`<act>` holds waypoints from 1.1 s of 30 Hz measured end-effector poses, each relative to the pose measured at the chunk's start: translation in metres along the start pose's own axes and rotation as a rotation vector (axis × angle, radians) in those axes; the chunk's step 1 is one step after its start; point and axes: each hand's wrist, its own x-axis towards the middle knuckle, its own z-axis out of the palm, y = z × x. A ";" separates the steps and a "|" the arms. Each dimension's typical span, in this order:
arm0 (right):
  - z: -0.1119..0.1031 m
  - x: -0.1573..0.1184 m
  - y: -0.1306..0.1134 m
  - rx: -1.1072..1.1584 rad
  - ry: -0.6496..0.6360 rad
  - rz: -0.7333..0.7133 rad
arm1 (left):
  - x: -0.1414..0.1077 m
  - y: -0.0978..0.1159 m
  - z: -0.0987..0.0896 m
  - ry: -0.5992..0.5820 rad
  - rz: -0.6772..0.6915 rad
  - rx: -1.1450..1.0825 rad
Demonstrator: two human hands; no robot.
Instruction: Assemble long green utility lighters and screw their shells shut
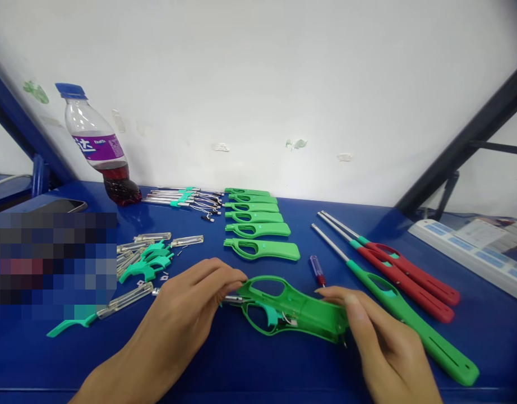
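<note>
Between my hands is a green gas lighter (313, 308), its two shell halves partly apart so that the teal trigger (270, 314) and thin white wires show inside. My left hand (191, 308) is closed around the lighter's front end, where a short stretch of metal tube (234, 299) shows. With thumb and fingers my right hand (384, 336) grips the wide rear end of the upper shell half. Just behind that hand lies a small screwdriver (316, 269) with a clear purple handle.
Several green shell halves (264, 249) lie in a column behind. Metal tubes with wires (178, 196), teal triggers (151, 261) and clear gas tanks (128, 299) are left. Assembled red lighters (404, 280) and a green one (430, 336) lie right, near a power strip (464, 252). A bottle (101, 146) stands back left.
</note>
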 end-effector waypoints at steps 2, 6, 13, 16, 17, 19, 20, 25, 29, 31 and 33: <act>0.000 0.000 0.001 -0.027 -0.007 0.030 | 0.000 0.000 -0.001 0.044 -0.025 0.019; 0.002 -0.003 0.006 -0.105 -0.004 0.102 | 0.002 0.000 -0.003 0.063 -0.048 0.050; 0.004 -0.013 0.006 -0.092 0.181 0.107 | 0.001 0.000 0.000 0.056 -0.036 0.044; 0.002 -0.010 0.004 0.016 0.114 0.123 | -0.001 -0.001 0.001 0.048 -0.032 0.018; 0.001 -0.009 0.004 0.044 0.079 0.118 | -0.001 -0.001 0.001 0.049 -0.031 0.011; -0.001 -0.006 0.004 0.089 0.034 0.076 | -0.002 0.000 0.001 0.052 -0.025 0.000; -0.002 -0.005 0.003 0.105 0.029 0.059 | -0.002 0.001 0.000 0.051 -0.017 -0.005; -0.004 -0.004 -0.002 0.143 0.027 0.090 | -0.002 0.004 0.000 0.021 0.040 -0.032; -0.005 -0.001 -0.002 0.106 0.034 0.069 | -0.002 -0.001 -0.002 -0.016 0.065 -0.037; -0.003 0.000 0.000 0.043 0.030 0.032 | -0.003 -0.004 -0.002 -0.056 0.090 -0.034; 0.000 0.000 0.002 -0.039 0.028 -0.006 | -0.003 -0.008 -0.001 -0.097 0.107 -0.037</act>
